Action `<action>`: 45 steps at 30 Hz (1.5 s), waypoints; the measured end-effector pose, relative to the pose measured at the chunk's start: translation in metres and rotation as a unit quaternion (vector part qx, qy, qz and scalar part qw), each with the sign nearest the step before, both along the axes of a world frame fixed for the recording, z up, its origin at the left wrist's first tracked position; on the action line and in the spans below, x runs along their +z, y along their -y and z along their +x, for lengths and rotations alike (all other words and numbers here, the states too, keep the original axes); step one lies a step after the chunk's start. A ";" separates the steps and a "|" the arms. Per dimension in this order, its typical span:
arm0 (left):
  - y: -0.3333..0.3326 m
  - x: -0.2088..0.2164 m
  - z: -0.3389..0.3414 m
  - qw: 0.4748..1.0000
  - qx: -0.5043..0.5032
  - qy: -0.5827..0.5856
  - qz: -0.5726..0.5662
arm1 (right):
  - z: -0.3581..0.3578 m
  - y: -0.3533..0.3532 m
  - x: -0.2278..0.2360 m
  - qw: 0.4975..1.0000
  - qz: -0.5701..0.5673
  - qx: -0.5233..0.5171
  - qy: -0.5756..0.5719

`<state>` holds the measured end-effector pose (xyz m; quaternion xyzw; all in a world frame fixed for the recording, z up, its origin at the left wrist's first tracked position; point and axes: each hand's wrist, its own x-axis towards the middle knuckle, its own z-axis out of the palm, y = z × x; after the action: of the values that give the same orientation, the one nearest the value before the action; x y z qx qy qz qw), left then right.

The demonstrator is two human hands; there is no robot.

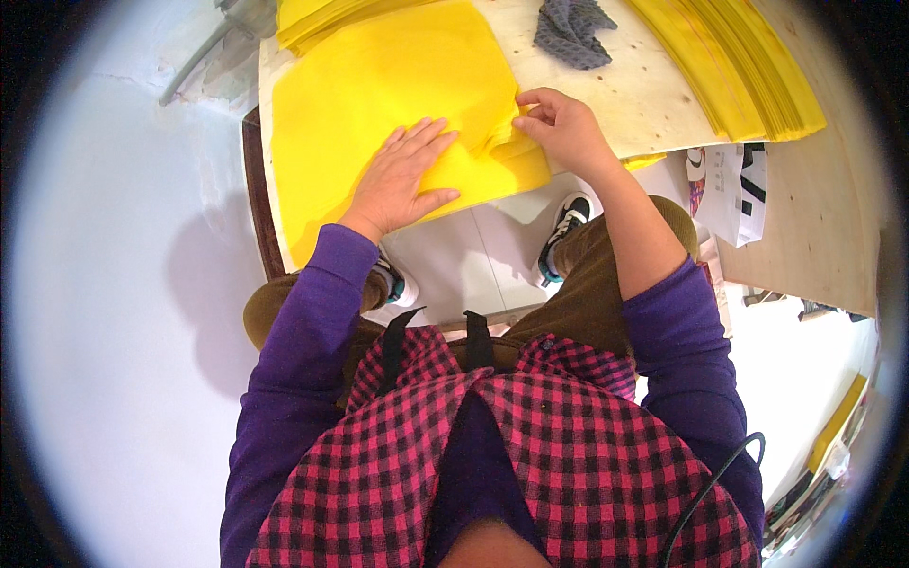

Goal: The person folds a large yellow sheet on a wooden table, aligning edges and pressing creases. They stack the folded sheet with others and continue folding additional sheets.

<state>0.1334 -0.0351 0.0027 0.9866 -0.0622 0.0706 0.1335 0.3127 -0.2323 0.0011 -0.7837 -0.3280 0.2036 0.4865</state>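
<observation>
A large sheet of bright yellow fabric (379,85) lies over the near left part of a wooden table, its lower edge reaching the table's front. My left hand (402,175) rests flat on it with the fingers stretched out and the thumb apart. At the fabric's right edge my right hand (559,128) pinches a bunched bit of the cloth between thumb and fingers. Small creases run through the fabric between the two hands.
The pale wooden table (634,95) carries a crumpled dark grey cloth (573,33) at the back. A stack of folded yellow fabric (748,76) lies at the right, with more yellow layers (322,21) at the far left. A white printed bag (734,194) stands below the right side.
</observation>
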 end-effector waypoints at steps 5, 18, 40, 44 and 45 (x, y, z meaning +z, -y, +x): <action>0.000 -0.001 -0.001 1.000 0.002 -0.003 -0.001 | -0.005 0.001 0.011 0.999 -0.011 -0.022 -0.043; -0.002 -0.004 -0.001 1.000 0.001 0.000 0.003 | -0.008 0.001 0.009 0.992 0.019 -0.006 -0.125; 0.000 -0.004 -0.002 0.999 0.031 0.008 -0.042 | -0.011 -0.023 0.018 0.973 0.129 0.019 -0.189; -0.001 -0.005 -0.001 0.998 0.034 0.008 -0.053 | -0.009 -0.034 0.020 0.962 0.169 0.031 -0.213; -0.002 -0.005 -0.001 0.998 0.032 0.008 -0.059 | -0.009 -0.036 0.021 0.960 0.174 0.034 -0.218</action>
<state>0.1321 -0.0332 -0.0024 0.9778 -0.0273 0.0860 0.1889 0.3040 -0.1961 0.0217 -0.6118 -0.2705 0.3258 0.6681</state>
